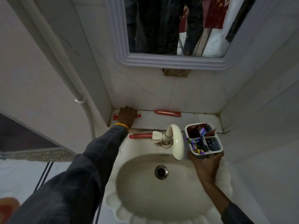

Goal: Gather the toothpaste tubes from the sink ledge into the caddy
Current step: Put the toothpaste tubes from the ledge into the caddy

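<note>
Three red toothpaste tubes lie around the sink. One tube (115,116) rests at the ledge's far left, and my left hand (127,116) lies over its middle, fingers curled down on it. A second tube (167,113) lies along the back wall on the marble ledge (207,118). The third tube (140,136) sits on the basin's rim, left of the tap. My right hand (204,165) holds a grey compartmented caddy (217,142) from below, over the sink's right rim. The caddy holds red tubes and purple items.
A white curved tap (175,139) stands between the third tube and the caddy. The basin (145,183) with its drain lies below. A mirror (174,26) hangs above the ledge. Walls close in on the left and right.
</note>
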### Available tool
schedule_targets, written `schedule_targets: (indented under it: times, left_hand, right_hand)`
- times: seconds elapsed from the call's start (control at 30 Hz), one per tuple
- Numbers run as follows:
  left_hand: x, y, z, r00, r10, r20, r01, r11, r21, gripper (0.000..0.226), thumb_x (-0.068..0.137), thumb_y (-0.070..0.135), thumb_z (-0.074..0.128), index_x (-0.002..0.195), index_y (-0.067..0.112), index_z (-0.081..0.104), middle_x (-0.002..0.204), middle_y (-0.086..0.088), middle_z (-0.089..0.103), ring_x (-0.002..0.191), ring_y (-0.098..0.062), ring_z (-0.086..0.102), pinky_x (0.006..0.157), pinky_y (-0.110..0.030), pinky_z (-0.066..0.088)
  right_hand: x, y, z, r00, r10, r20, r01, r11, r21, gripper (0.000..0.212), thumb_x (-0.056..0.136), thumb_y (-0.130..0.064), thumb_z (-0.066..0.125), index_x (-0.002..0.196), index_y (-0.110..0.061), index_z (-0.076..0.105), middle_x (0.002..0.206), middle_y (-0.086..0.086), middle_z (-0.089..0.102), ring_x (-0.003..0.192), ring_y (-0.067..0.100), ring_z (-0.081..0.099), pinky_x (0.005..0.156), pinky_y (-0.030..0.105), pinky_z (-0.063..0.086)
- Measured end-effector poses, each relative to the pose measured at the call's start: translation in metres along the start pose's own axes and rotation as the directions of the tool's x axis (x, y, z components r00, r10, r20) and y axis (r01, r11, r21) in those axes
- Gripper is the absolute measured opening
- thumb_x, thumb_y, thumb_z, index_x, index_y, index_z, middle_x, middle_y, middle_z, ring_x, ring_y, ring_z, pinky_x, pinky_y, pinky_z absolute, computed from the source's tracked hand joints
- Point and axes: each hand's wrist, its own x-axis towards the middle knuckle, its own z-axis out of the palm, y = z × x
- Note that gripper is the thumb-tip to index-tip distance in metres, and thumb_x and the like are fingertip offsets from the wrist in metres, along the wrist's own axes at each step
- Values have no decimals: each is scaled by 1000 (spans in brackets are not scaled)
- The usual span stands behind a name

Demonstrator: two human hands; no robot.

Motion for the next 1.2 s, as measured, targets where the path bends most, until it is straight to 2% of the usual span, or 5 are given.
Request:
schedule_targets:
  times: [0.27,0.5,0.73,1.0,1.2]
  left_hand:
    - [-6,27,-51,983,173,65,-159,971,-180,34,100,35,49,124,13,58,120,-16,59,106,-35,59,90,-37,47]
    - [-24,119,-133,842,527,113,-494,839,-230,40,89,45,63,118,19,68,106,-3,66,86,-19,63,78,-30,52]
    - [-36,177,-139,718,580,384,-520,814,-258,25,77,13,81,99,5,74,93,-11,77,71,-19,73,56,-16,55]
    - [-49,186,-155,731,628,268,-573,777,-259,18,80,12,78,97,9,73,93,-3,75,68,-7,70,57,-9,53]
    - [-57,204,-144,766,640,66,-616,759,-209,19,78,18,80,94,9,73,94,-5,74,76,-13,71,71,-19,57]
  right_hand:
    - [1,-7,5,1000,3,0,-3,999,35,102,56,19,98,133,-28,50,135,-7,65,115,-14,70,97,4,54]
    - [6,-16,1,1000,11,12,-11,999,42,92,57,17,100,127,-30,65,118,-28,79,111,-9,75,94,16,62]
    - [8,-3,-4,998,56,25,-57,998,26,101,55,-10,110,143,-15,62,133,0,77,124,16,76,100,35,66]
    - [16,19,-5,986,157,52,-154,987,-49,115,49,-37,114,147,-17,58,139,1,74,128,20,74,100,53,65]
    - [15,14,-3,990,131,54,-129,991,-33,112,50,-21,112,147,-18,57,141,-1,72,130,10,71,108,40,63]
